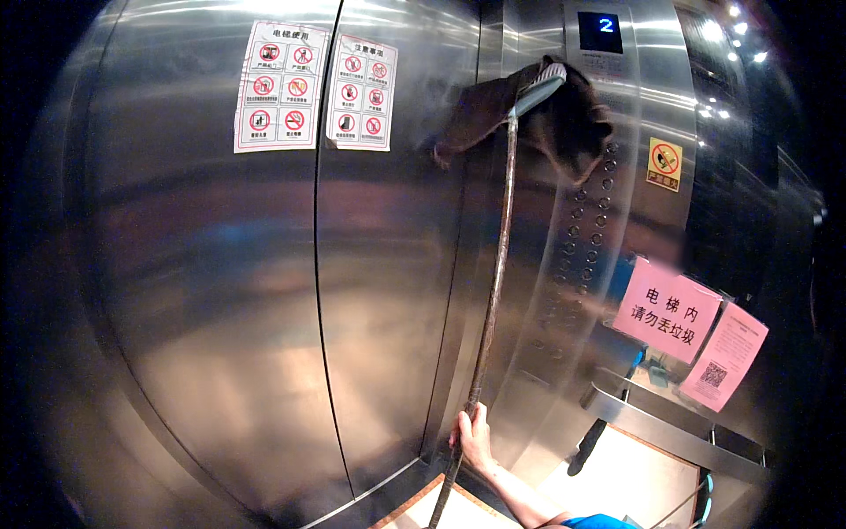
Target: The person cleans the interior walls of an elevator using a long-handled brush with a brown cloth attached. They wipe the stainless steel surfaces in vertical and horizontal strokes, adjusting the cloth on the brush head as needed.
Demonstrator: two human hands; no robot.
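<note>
My right hand [474,436] grips the lower part of a long, worn mop pole [500,264], with the forearm reaching in from the bottom right. The pole stands nearly upright, its top leaning slightly right. At its upper end is a pale blue plastic mop head [538,92] with a ribbed, whitish end. Dark brown cloth [568,132] spreads around that head, in front of the steel wall and the top of the elevator button panel [598,238]. Whether the cloth touches the steel I cannot tell. My left hand is out of view.
Closed steel elevator doors [390,264] carry two pictogram notices [282,86]. A lit floor display [600,33] sits above the buttons. Pink paper signs [669,309] with writing hang on the reflective right wall, above a metal handrail [667,413]. Pale flooring [456,506] lies below.
</note>
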